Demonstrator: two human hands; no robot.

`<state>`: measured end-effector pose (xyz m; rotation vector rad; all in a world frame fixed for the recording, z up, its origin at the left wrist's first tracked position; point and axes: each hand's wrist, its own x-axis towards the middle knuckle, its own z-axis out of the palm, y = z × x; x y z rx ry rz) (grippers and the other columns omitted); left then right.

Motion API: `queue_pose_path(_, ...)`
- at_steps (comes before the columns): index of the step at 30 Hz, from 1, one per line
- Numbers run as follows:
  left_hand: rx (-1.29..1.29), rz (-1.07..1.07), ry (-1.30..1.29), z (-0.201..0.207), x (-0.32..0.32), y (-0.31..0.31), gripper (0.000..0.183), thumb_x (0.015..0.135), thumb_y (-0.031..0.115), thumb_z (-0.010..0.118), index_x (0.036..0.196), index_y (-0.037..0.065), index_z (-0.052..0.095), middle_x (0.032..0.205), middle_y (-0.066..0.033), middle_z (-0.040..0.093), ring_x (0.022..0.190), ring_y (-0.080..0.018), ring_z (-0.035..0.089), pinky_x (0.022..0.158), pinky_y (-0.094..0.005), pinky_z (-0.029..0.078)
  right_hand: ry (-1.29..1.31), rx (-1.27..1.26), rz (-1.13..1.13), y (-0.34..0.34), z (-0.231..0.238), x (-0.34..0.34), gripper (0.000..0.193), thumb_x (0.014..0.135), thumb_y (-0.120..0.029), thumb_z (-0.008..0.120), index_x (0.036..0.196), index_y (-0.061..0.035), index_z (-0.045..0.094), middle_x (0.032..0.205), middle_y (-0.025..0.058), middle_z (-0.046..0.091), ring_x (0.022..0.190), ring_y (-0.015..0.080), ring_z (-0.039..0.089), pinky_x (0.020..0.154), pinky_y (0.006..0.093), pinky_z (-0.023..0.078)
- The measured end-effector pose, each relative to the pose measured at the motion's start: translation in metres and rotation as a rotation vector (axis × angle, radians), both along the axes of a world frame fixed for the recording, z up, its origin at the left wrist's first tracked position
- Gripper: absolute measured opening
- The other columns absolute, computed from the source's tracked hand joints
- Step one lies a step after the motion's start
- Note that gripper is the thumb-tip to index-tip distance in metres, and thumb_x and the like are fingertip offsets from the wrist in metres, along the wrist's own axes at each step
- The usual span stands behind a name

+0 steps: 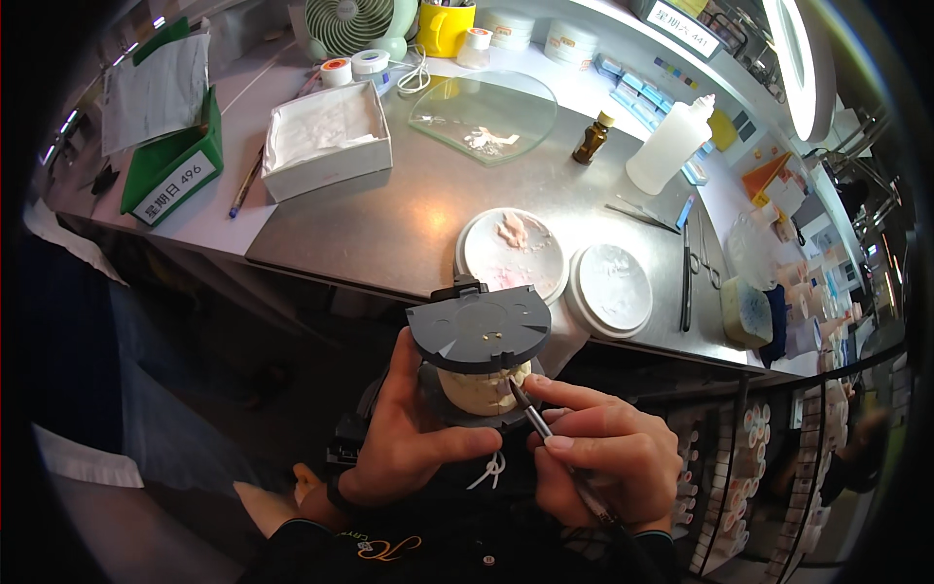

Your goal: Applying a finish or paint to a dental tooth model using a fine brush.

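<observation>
A dental articulator (479, 329) with a dark grey top plate is in my left hand (413, 423). My left fingers wrap its left side and the thumb lies along its front. Between its plates sits a cream plaster dental model (477, 391). My right hand (613, 443) pinches a slim brush (535, 419) with a metal collar and dark tip. The tip is at the teeth on the model's front right, and whether it touches them I cannot tell. A round white dish (516, 282) with pinkish material stands just beyond the articulator, beside a second white dish (611, 292).
On the metal-topped bench (389, 229) are a glass slab (486, 107), a white box (326, 146), a brown bottle (592, 139), a white squeeze bottle (669, 146), tweezers (644, 216) and scissors (702, 263). A green bin (175, 161) stands far left; someone in dark clothing (73, 360) is beside me.
</observation>
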<state>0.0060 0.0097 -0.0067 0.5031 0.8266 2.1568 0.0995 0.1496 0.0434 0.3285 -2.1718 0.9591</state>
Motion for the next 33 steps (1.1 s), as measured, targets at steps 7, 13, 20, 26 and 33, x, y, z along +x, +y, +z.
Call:
queue_pose_path(7, -0.011, 0.006, 0.039, -0.001, -0.001, 0.0, 0.082, 0.069, -0.009, 0.068, 0.134, 0.009, 0.022, 0.127, -0.0125, 0.041, 0.12, -0.0241, 0.044, 0.098, -0.0368, 0.04, -0.003, -0.018, -0.011, -0.001, 0.0, 0.0, 0.023, 0.066, 0.002, 0.072, 0.084, 0.0008, 0.058, 0.073, 0.0107, 0.061, 0.081, 0.033, 0.067, 0.061, 0.0303, 0.057)
queue_pose_path(13, -0.022, 0.002, 0.048, 0.0, -0.001, 0.001, 0.082, 0.069, -0.009, 0.068, 0.134, 0.008, 0.022, 0.127, -0.0127, 0.041, 0.119, -0.0242, 0.044, 0.098, -0.0367, 0.04, -0.028, -0.006, -0.02, -0.001, 0.003, 0.001, 0.023, 0.065, 0.002, 0.072, 0.083, 0.0006, 0.058, 0.073, 0.0108, 0.061, 0.081, 0.032, 0.068, 0.059, 0.0295, 0.056)
queue_pose_path(20, -0.021, -0.005, 0.07, -0.003, -0.003, -0.001, 0.082, 0.07, -0.011, 0.066, 0.135, 0.009, 0.021, 0.128, -0.0124, 0.04, 0.12, -0.0243, 0.044, 0.098, -0.0369, 0.04, -0.053, 0.03, -0.019, -0.001, 0.008, 0.0, 0.024, 0.064, 0.002, 0.072, 0.083, 0.0005, 0.058, 0.072, 0.0108, 0.061, 0.08, 0.0314, 0.068, 0.057, 0.0284, 0.056)
queue_pose_path(26, -0.027, -0.022, 0.02, -0.001, -0.002, -0.001, 0.083, 0.069, -0.011, 0.066, 0.135, 0.01, 0.021, 0.128, -0.0122, 0.04, 0.12, -0.0243, 0.043, 0.098, -0.0371, 0.04, -0.079, 0.023, -0.017, -0.002, 0.013, 0.0, 0.023, 0.063, 0.002, 0.072, 0.081, 0.0007, 0.059, 0.07, 0.0103, 0.06, 0.08, 0.0308, 0.068, 0.057, 0.0282, 0.055)
queue_pose_path(33, -0.009, -0.018, 0.033, -0.002, -0.002, -0.001, 0.083, 0.069, -0.011, 0.067, 0.135, 0.01, 0.021, 0.128, -0.0125, 0.041, 0.12, -0.0246, 0.044, 0.099, -0.0373, 0.039, -0.061, -0.005, -0.041, -0.003, 0.011, -0.001, 0.022, 0.063, 0.002, 0.072, 0.08, 0.0004, 0.059, 0.07, 0.0102, 0.06, 0.079, 0.0305, 0.068, 0.056, 0.0279, 0.055)
